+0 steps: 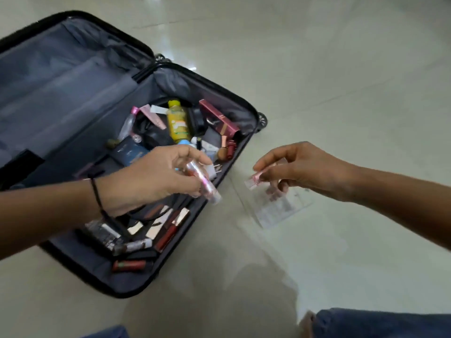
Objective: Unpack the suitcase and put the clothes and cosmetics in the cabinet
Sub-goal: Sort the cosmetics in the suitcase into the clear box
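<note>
1. Head view: the suitcase (61,89) lies open on the pale tiled floor (341,69). Its left half shows only grey lining.
2. The right half holds loose cosmetics: a yellow bottle (179,123) near the far end, a maroon box (218,118) just beside it, and a red lipstick (131,265) among other tubes at the near end.
3. The left hand (156,176) hovers over the right half, near its rim. Its grip is closed round a clear pink tube (205,186), whose lower end sticks out below the fingers.
4. A black cord (97,193) circles the left wrist.
5. The right hand (300,167) is off to the right of the suitcase, over the floor. Its grip pinches a small pink item (256,178) between thumb and fingertips; blur hides what it is.
6. Below that hand a clear flat packet (280,208) lies on the floor, near the suitcase but apart from it.
7. A knee in blue cloth (380,323) shows at the bottom edge.
</note>
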